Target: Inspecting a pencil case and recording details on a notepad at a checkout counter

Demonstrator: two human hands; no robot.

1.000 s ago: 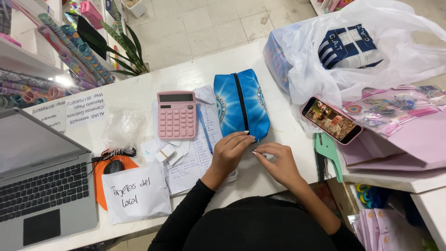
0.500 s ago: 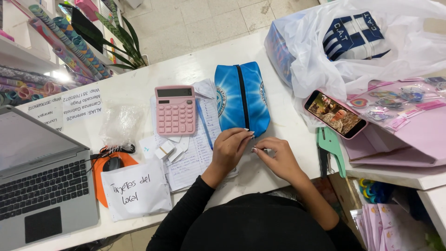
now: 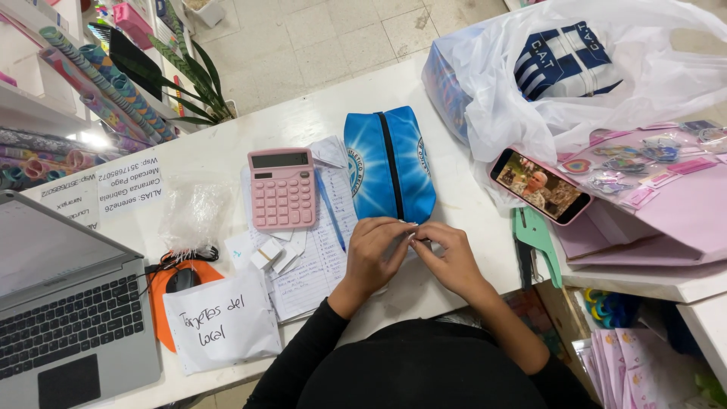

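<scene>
My left hand (image 3: 376,254) and right hand (image 3: 448,256) meet at the table's near edge, fingertips pinched together on something too small to tell. Both wrists are bent inward, palms down. Just beyond the fingertips, touching or nearly so, lies the blue zippered pencil case (image 3: 390,163), long axis running away from me toward the far edge, black zipper on top. Both hands are about equally near its near end. A pink calculator (image 3: 281,188) sits left of it.
</scene>
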